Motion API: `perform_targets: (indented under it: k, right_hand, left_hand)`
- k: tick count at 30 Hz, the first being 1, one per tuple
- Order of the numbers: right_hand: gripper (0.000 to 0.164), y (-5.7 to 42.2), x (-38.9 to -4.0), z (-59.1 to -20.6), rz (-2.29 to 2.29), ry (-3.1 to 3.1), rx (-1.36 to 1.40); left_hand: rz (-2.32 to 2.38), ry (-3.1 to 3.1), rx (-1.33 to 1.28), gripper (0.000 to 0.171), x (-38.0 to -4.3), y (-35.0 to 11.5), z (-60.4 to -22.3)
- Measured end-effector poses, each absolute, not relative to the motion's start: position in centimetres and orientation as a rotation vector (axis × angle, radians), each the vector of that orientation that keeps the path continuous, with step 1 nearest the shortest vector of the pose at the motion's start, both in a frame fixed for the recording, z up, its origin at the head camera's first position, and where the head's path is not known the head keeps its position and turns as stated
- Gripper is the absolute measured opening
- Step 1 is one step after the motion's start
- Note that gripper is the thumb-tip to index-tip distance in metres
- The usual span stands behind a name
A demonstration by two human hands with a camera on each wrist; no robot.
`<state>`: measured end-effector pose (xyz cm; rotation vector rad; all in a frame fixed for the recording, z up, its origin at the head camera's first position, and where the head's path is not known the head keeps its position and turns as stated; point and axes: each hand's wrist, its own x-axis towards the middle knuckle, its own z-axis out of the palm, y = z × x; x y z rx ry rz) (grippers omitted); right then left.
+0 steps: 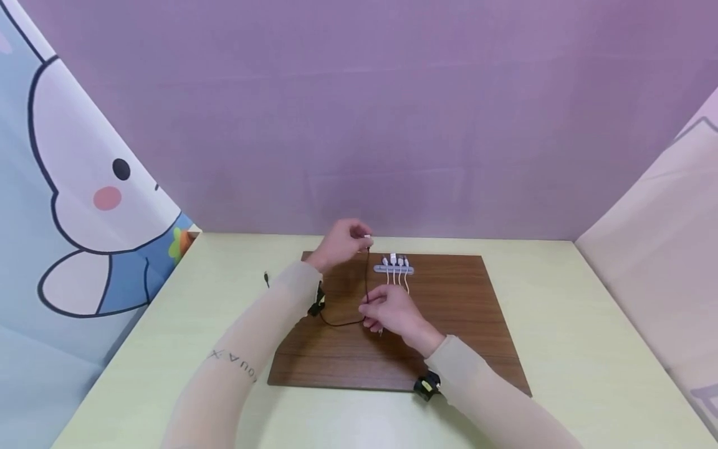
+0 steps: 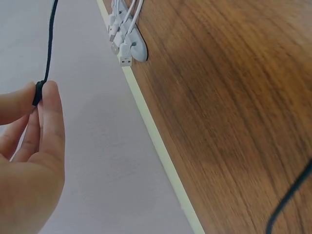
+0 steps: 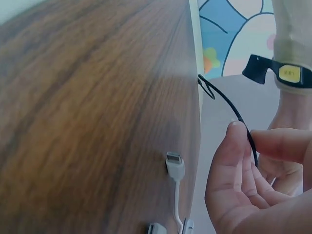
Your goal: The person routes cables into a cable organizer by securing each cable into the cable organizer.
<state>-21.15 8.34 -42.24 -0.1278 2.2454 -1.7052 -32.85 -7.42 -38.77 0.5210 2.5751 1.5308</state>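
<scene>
A thin black cable point(image 1: 367, 274) runs between both hands above the brown board. High at the board's far edge, my left hand point(image 1: 343, 240) pinches its black plug end point(image 2: 38, 92) between thumb and fingertips. Lower and nearer, my right hand point(image 1: 395, 312) pinches the same cable point(image 3: 250, 141) between thumb and index finger. Past the right hand, the cable sags in a curve to the left. Beside the upper stretch sits a pale grey cable holder point(image 2: 140, 51), with several white cables standing in its slots, plugs toward the far edge.
The wood-grain board point(image 1: 460, 324) lies on a pale yellow table point(image 1: 566, 349). A black connector point(image 1: 266, 277) shows on the table left of the board. White USB plugs point(image 3: 175, 168) lie close by the right hand. A purple cloth point(image 1: 392, 125) hangs behind the table.
</scene>
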Motion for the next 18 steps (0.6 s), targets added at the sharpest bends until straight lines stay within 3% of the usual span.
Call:
perform_targets:
  k: [10,18]
  right_hand:
    - [0.018,8.4,-21.0,-42.3,-1.361,2.597,-0.208]
    - [0.01,8.1,-21.0,-42.1,-1.024,2.811,-0.262]
  left_hand:
    - [1.375,2.573,0.53,0.031,-34.2,-5.9,-39.7]
    - [1.298,2.647,0.57,0.024,-34.9,-4.6,-41.4]
